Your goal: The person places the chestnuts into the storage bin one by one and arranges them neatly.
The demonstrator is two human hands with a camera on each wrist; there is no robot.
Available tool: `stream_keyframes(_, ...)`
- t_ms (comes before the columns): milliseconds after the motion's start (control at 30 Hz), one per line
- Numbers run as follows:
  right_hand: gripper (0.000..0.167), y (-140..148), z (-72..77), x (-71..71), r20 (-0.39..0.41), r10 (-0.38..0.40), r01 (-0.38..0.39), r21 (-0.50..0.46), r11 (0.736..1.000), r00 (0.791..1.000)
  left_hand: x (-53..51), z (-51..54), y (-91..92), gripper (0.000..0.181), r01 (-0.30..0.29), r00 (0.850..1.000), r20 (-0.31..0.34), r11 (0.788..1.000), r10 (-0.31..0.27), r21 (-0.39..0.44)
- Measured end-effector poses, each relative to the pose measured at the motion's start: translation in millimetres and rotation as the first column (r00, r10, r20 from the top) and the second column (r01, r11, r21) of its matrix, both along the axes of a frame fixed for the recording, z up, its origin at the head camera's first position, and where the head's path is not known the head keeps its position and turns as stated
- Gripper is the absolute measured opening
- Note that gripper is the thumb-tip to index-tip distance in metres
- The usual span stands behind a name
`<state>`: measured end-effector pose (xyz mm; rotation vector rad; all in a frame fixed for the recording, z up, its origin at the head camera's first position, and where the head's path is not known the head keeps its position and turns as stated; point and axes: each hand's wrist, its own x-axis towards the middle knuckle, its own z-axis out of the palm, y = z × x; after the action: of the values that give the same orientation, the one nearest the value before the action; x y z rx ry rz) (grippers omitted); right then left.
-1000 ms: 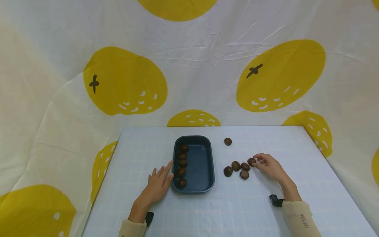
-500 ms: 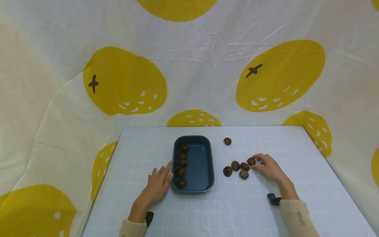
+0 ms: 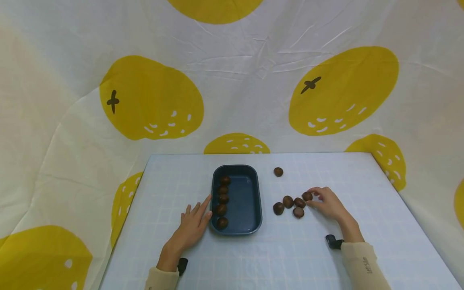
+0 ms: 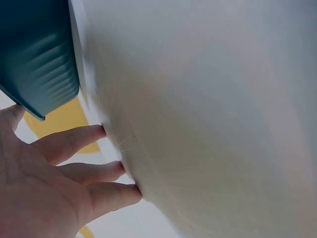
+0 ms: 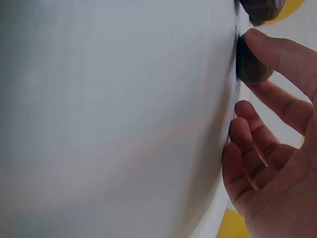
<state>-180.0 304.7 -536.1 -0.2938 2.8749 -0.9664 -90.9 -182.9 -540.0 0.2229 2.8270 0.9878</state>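
Note:
My right hand (image 3: 328,204) pinches a chestnut (image 3: 307,196) between thumb and forefinger at the right end of a small group on the table. In the right wrist view the thumb and forefinger lie on either side of that chestnut (image 5: 253,64), and the other fingers curl loosely against the tabletop. Beside the dark blue tray (image 3: 242,233) my left hand (image 3: 192,226) lies with fingers spread, touching its left side. The left wrist view shows the tray's ribbed wall (image 4: 49,64) against a finger. A column of several chestnuts (image 3: 223,198) runs along the tray's left side.
Several loose chestnuts (image 3: 288,201) sit close together left of my right hand. One chestnut (image 3: 278,172) lies apart, farther back. A white cloth with yellow fruit prints (image 3: 246,100) hangs behind the white table (image 3: 275,257).
My right hand has shifted slightly left and its thumb and forefinger have closed about the chestnut. My left hand and the tray stay where they were.

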Motion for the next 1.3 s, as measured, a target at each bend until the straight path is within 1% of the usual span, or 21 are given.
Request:
stream_keyframes(133,0.04,1.2,-2.0,-0.4,-0.001,-0.002,0.002,0.001,1.0,1.0,0.9,-0.2,0.1,0.057,0.002,1.0,-0.004,1.0,-0.002,-0.001)
stream_keyframes(333,0.041,2.5,-3.1,-1.4,0.018,-0.033,0.032,0.005,0.999,0.999,1.4,-1.0,-0.3,0.057,0.003,1.0,-0.012,1.0,-0.003,-0.008)
stream_keyframes(500,0.043,-2.0,5.3,-0.5,0.034,-0.081,0.081,0.003,0.997,0.996,0.6,-1.9,-0.1,0.057,0.001,1.0,-0.014,1.0,-0.001,-0.014)
stream_keyframes(733,0.047,-12.0,15.8,-4.0,0.05,-0.107,0.108,-0.017,0.994,0.993,0.3,-0.4,0.1,0.058,0.003,1.0,-0.009,1.0,-0.003,-0.01)
stream_keyframes(833,0.049,-18.8,20.4,-6.5,0.056,-0.105,0.107,-0.03,0.994,0.993,0.1,-0.4,0.1,0.058,0.002,1.0,-0.007,1.0,-0.002,-0.015)
stream_keyframes(1067,0.049,-38.0,27.9,-13.8,-0.012,-0.075,0.074,-0.069,0.995,0.997,0.3,-0.6,-0.3,0.058,0.0,1.0,-0.009,1.0,0.0,-0.013)
stream_keyframes(1300,0.049,-68.5,38.6,-18.4,-0.047,-0.045,0.04,-0.108,0.993,0.998,0.5,0.5,-0.4,0.058,0.002,1.0,-0.008,1.0,-0.002,-0.014)
